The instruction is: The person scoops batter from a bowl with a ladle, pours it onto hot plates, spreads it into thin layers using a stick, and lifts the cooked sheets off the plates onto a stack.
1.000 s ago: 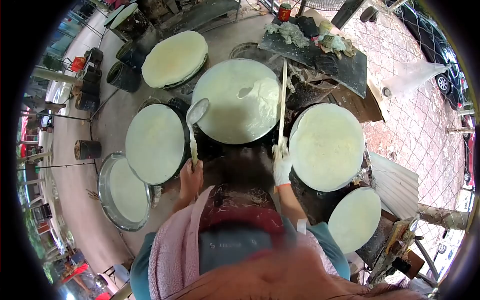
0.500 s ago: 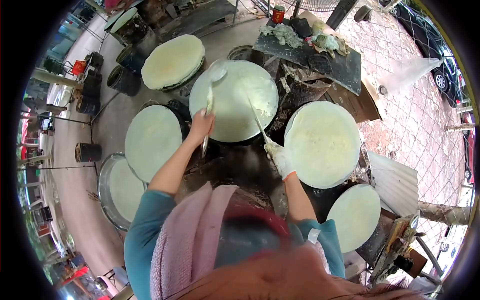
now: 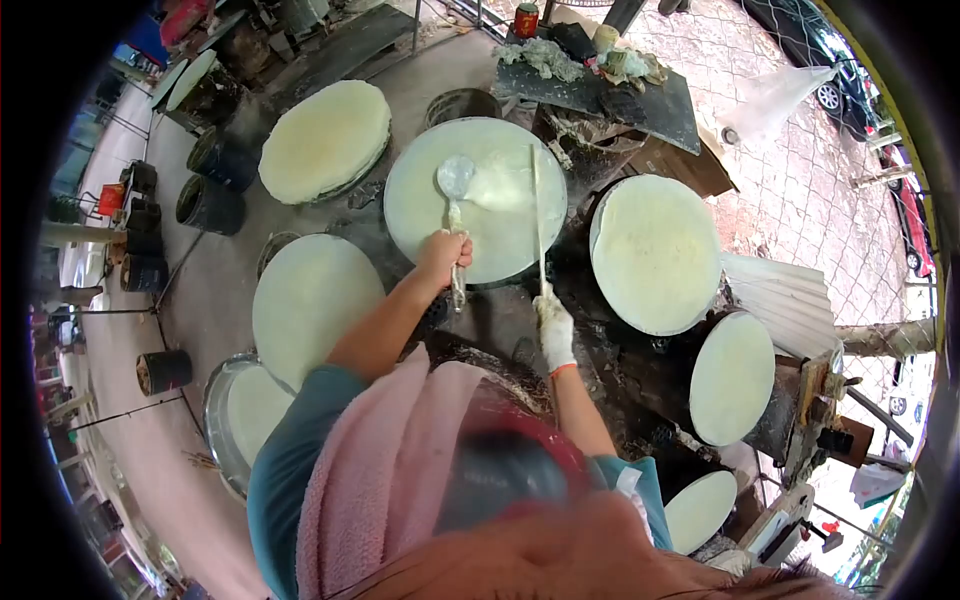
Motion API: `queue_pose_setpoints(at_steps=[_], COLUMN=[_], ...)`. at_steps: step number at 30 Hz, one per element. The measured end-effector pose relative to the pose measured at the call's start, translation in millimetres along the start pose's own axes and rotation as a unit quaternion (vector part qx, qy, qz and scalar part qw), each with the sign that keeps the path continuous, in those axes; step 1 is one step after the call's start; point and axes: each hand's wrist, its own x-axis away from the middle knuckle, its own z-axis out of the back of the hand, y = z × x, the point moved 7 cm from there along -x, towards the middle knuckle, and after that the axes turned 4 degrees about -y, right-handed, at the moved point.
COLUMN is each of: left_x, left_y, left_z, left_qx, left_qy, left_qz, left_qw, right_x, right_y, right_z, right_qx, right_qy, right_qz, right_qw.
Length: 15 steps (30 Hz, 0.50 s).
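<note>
fingers of the left hand (image 3: 443,257) were closed round one ladle (image 3: 456,178) by its handle, presumably for distance from the one glossy central disc (image 3: 500,240) beneath; the gloved right hand (image 3: 555,330) gripped one stick (image 3: 538,210) reaching over that disc (contact unconfirmed). pale rounds (image 3: 655,255) flanked it: three left, three right.

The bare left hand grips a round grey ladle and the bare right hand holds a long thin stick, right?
Not quite: the right hand, holding the long thin pale stick, wears a white glove, as the head view shows; the rest stands.
</note>
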Motion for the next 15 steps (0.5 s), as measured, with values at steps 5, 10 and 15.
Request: queue_pose_setpoints(at_steps=[5,10,15], left_x=[8,97,88], left_y=[-29,75,78], left_z=[-27,-7,17], left_qx=[0.16,-0.038,0.148], left_qy=[-0.041,-0.197,-0.409], left_qz=[0.076,-0.187,-0.02], left_qw=[0.983,0.961,0.9], right_x=[29,10,-8], right_y=[33,-29,-10], right_z=[-101,-47,-38], right_qx=[-0.088,-0.012,0.161], right_qy=[-0.144,-0.113,-0.095], right_qz=[-0.138,-0.091,0.068], right_qw=[0.976,0.989,0.98])
